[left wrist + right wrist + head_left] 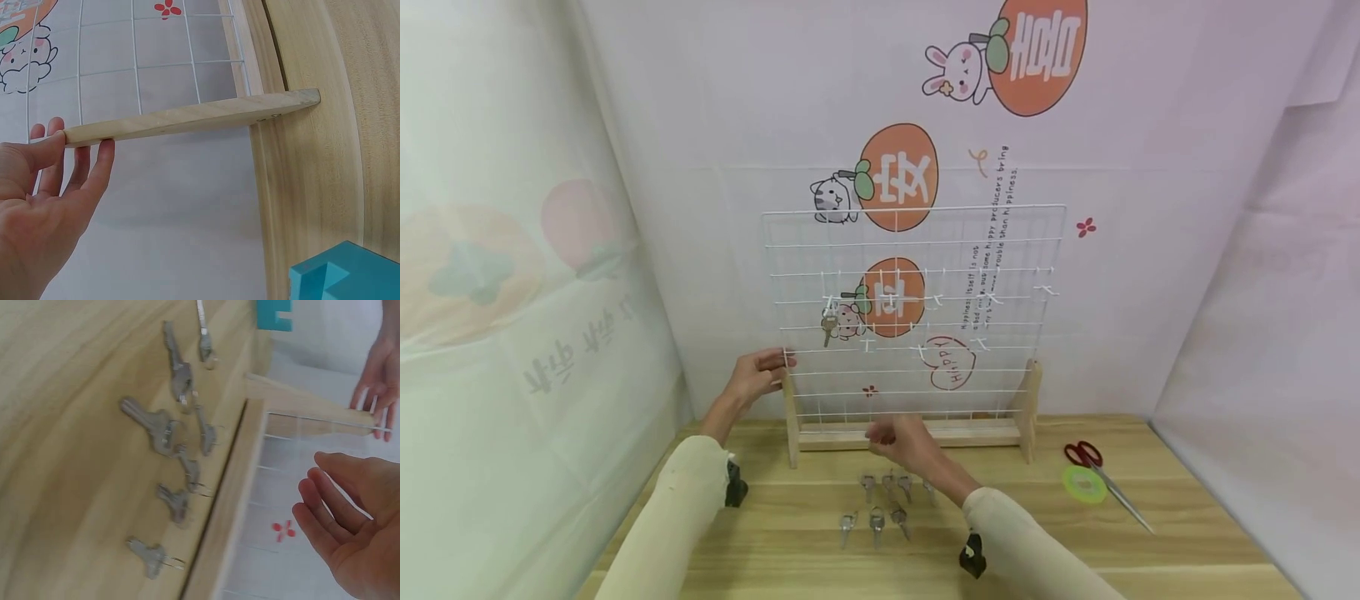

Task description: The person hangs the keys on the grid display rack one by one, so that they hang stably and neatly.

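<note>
A white wire grid rack (850, 371) stands upright on a wooden base, with several white hooks on its wires. My left hand (754, 379) grips the top of the left wooden upright (791, 421); the left wrist view shows thumb and fingers around that upright (187, 119). A key (829, 327) hangs on a hook at the grid's left. Before the base bar, my right hand (906, 442) is in the air with loosely bent fingers, and nothing shows in it (356, 525). Several keys (877, 520) with small rings lie below it in two rows on the table.
Red-handled scissors (1112, 483) lie on the table at the right, against a yellow-green ring-shaped item (1084, 484). A printed white cloth (715, 208) hangs behind the rack and on both sides. A teal piece (347, 275) shows at the left wrist view's lower corner.
</note>
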Action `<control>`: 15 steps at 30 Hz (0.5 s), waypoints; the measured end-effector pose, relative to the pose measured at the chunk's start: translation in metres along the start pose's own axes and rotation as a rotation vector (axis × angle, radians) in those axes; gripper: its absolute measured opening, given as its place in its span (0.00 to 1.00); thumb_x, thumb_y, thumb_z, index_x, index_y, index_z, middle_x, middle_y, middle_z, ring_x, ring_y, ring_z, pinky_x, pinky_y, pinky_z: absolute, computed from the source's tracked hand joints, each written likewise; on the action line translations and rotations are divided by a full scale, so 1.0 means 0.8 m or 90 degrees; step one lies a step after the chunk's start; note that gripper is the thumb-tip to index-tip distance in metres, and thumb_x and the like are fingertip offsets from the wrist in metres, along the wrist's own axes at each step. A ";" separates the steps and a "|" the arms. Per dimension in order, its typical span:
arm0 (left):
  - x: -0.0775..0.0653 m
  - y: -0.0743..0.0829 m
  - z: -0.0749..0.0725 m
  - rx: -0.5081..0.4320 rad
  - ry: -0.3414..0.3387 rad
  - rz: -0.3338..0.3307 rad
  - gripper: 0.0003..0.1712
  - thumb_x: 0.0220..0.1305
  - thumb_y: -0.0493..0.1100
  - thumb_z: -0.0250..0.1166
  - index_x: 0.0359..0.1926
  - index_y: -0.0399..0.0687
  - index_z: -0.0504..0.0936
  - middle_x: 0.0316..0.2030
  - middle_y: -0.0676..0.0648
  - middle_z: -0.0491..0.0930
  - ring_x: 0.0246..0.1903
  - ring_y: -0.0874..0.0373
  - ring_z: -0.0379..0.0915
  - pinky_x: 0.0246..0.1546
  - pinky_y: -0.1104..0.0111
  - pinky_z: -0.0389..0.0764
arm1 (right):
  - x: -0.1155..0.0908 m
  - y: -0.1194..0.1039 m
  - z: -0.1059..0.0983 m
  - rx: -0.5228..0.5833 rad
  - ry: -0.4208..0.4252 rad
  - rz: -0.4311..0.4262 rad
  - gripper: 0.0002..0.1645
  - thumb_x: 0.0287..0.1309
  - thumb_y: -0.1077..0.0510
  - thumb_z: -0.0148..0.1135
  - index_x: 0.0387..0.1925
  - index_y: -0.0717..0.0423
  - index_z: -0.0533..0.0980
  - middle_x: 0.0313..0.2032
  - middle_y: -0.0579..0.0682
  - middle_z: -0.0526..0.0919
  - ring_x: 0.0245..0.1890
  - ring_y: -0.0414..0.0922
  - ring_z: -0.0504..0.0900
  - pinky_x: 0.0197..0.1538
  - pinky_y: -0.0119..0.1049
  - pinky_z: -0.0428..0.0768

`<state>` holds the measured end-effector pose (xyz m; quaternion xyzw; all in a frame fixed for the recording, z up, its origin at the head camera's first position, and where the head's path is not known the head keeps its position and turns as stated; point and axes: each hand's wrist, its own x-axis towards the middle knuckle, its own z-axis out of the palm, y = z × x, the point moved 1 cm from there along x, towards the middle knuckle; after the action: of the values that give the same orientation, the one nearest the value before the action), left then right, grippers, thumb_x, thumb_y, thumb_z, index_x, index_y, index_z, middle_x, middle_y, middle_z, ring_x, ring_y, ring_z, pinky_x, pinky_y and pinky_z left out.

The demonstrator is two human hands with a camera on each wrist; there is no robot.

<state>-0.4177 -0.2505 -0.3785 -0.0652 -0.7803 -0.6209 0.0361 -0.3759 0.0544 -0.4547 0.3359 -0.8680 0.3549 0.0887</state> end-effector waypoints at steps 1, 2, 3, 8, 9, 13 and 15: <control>0.000 0.000 0.000 -0.002 0.000 0.002 0.26 0.76 0.27 0.56 0.71 0.30 0.70 0.65 0.29 0.75 0.67 0.36 0.71 0.65 0.46 0.77 | 0.000 0.003 0.004 0.004 -0.006 0.006 0.07 0.61 0.68 0.73 0.41 0.59 0.87 0.36 0.51 0.90 0.34 0.42 0.86 0.36 0.28 0.85; 0.000 -0.001 -0.001 -0.004 0.001 0.002 0.25 0.75 0.27 0.56 0.71 0.30 0.70 0.65 0.29 0.75 0.67 0.36 0.71 0.65 0.46 0.77 | -0.001 0.006 0.008 0.008 -0.012 0.013 0.07 0.61 0.68 0.73 0.40 0.59 0.87 0.35 0.51 0.89 0.34 0.41 0.86 0.36 0.27 0.85; 0.000 -0.001 -0.001 -0.004 0.001 0.003 0.25 0.75 0.27 0.55 0.71 0.30 0.71 0.65 0.29 0.75 0.66 0.36 0.71 0.65 0.46 0.77 | -0.001 0.009 0.012 0.010 -0.018 0.017 0.06 0.61 0.68 0.73 0.40 0.59 0.87 0.35 0.50 0.89 0.33 0.41 0.86 0.36 0.27 0.84; 0.001 -0.001 -0.001 -0.006 0.005 0.001 0.25 0.75 0.27 0.56 0.71 0.30 0.72 0.64 0.30 0.76 0.66 0.35 0.72 0.64 0.47 0.78 | -0.003 0.024 0.030 0.026 -0.045 0.030 0.05 0.60 0.69 0.72 0.39 0.62 0.86 0.35 0.52 0.90 0.33 0.43 0.87 0.36 0.27 0.85; 0.001 -0.001 -0.001 -0.006 0.006 0.000 0.25 0.75 0.27 0.56 0.71 0.31 0.72 0.64 0.30 0.76 0.66 0.35 0.71 0.63 0.47 0.79 | -0.004 0.027 0.033 0.031 -0.049 0.031 0.06 0.60 0.69 0.72 0.39 0.63 0.86 0.35 0.53 0.90 0.34 0.43 0.87 0.36 0.27 0.85; 0.000 -0.001 -0.001 -0.011 0.005 -0.005 0.25 0.75 0.26 0.56 0.71 0.32 0.72 0.64 0.30 0.76 0.67 0.35 0.71 0.64 0.46 0.78 | -0.005 0.035 0.046 0.040 -0.069 0.051 0.08 0.60 0.69 0.72 0.42 0.65 0.86 0.37 0.53 0.90 0.35 0.42 0.87 0.37 0.28 0.86; 0.000 -0.001 -0.001 -0.012 0.004 -0.005 0.25 0.76 0.27 0.56 0.71 0.32 0.72 0.65 0.30 0.76 0.67 0.35 0.71 0.64 0.45 0.77 | -0.004 0.038 0.051 0.031 -0.077 0.054 0.09 0.61 0.68 0.72 0.43 0.65 0.86 0.38 0.53 0.90 0.35 0.41 0.86 0.38 0.29 0.86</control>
<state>-0.4178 -0.2512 -0.3788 -0.0606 -0.7747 -0.6284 0.0356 -0.3893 0.0442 -0.5029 0.3217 -0.8764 0.3582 0.0129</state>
